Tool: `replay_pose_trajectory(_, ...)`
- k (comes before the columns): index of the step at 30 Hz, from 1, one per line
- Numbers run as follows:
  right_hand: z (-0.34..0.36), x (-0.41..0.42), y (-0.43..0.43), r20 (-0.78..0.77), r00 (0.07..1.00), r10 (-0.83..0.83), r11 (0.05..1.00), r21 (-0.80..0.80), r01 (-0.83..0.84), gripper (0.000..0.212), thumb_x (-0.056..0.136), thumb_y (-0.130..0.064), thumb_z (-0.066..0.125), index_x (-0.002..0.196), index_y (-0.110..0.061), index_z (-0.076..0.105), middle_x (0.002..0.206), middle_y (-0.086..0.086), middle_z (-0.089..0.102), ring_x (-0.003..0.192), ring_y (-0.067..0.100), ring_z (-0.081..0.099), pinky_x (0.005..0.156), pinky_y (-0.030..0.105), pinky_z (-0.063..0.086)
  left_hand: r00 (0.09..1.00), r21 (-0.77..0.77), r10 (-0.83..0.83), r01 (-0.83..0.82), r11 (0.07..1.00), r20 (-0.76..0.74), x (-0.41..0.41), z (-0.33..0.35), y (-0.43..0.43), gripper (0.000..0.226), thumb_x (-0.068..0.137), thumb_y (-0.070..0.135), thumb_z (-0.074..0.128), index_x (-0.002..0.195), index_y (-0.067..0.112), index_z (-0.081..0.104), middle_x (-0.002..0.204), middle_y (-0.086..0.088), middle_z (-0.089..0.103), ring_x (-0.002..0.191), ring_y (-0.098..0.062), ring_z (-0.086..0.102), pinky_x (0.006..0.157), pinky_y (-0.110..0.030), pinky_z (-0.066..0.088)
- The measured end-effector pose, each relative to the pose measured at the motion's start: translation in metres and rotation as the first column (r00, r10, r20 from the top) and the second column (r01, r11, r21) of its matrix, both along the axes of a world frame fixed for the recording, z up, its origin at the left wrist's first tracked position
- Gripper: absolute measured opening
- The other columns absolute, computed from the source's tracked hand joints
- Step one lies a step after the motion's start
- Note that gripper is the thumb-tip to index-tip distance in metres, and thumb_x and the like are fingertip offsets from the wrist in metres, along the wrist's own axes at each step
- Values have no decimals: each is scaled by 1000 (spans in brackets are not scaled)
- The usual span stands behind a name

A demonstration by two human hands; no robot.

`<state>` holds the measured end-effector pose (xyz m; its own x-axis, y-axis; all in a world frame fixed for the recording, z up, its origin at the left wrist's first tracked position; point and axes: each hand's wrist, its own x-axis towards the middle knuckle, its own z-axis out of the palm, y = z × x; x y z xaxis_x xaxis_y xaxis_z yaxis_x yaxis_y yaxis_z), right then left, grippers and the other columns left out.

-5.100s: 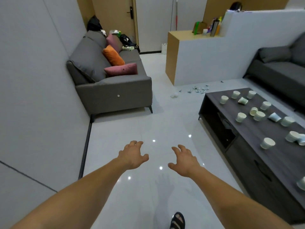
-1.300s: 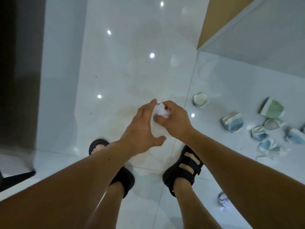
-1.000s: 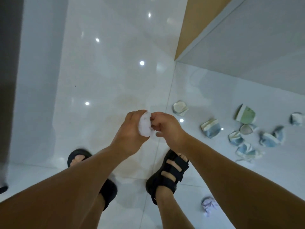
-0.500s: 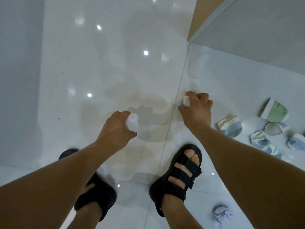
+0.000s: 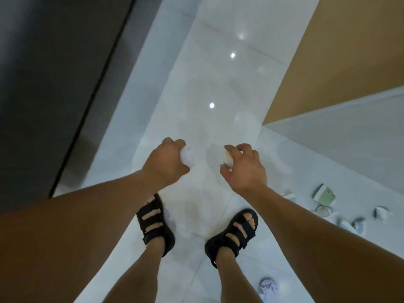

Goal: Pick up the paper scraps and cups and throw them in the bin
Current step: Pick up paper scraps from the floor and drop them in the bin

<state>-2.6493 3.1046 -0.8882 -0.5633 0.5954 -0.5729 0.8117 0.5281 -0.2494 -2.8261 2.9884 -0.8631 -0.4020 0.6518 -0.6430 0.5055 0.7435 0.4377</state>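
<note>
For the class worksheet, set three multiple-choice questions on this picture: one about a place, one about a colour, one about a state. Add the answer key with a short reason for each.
1. Where is the bluish paper ball?
A. On the floor, near the right sandal
B. Between the two feet
C. In a hand

2. What colour are the sandals?
A. White
B. Black
C. Red

3. What are the left hand and right hand doing?
A. Both are flat and empty
B. Both are pressing on the floor
C. Each is gripping a scrap

Key: 1 A, it lies on the tiles at the bottom edge, beside the right leg. 2 B, the straps and soles are black. 3 C, the left hand's fingers curl round a white paper wad and the right hand's round a pale scrap.
</note>
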Motion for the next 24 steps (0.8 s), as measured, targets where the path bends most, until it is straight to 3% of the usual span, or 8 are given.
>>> replay_pose_trajectory(5,132,-55,-15,-54,984,167,986,10,-167,51,92,-42,52,141,-32,38,137,1,37,120,23,39,83,35,48,998,50,46,-44,998,-40,-35,127,-15,29,84,24,64,109,13,53,106,-8,47,89,-25,56,73,-25,39)
replay_pose_trajectory(9,224,-85,-36,-91,945,315,949,64,-310,53,92,-41,53,142,-30,40,137,2,40,120,24,42,85,36,49,978,54,181,-176,983,-99,-40,215,-53,31,90,28,57,116,12,53,112,-12,47,92,-29,57,74,-28,41)
replay_pose_trajectory(13,303,-102,-71,-122,865,487,873,98,-478,53,93,-41,53,143,-30,39,137,3,41,119,25,42,85,36,48,922,74,360,-352,933,-141,-26,292,-113,40,81,27,68,117,18,53,112,-8,47,94,-27,56,71,-29,39)
replay_pose_trajectory(18,398,-104,-146,-194,697,690,723,140,-677,52,92,-42,54,142,-31,40,136,2,42,116,23,44,83,32,47,746,133,641,-627,768,-179,19,383,-204,42,79,27,68,117,16,54,114,-10,49,98,-31,57,77,-32,44)
replay_pose_trajectory(21,441,-105,-204,-201,569,797,599,148,-787,52,91,-40,54,141,-31,41,135,2,42,118,24,43,85,34,46,607,215,762,-732,647,-226,47,427,-264,31,90,34,51,111,13,55,110,-11,54,102,-30,53,86,-36,45)
replay_pose_trajectory(24,476,-110,-269,-179,431,884,456,137,-879,53,90,-38,54,141,-31,41,135,2,40,121,26,40,88,37,44,452,298,852,-802,518,-264,74,464,-335,27,91,34,49,103,11,57,101,-11,55,97,-29,53,80,-33,44)
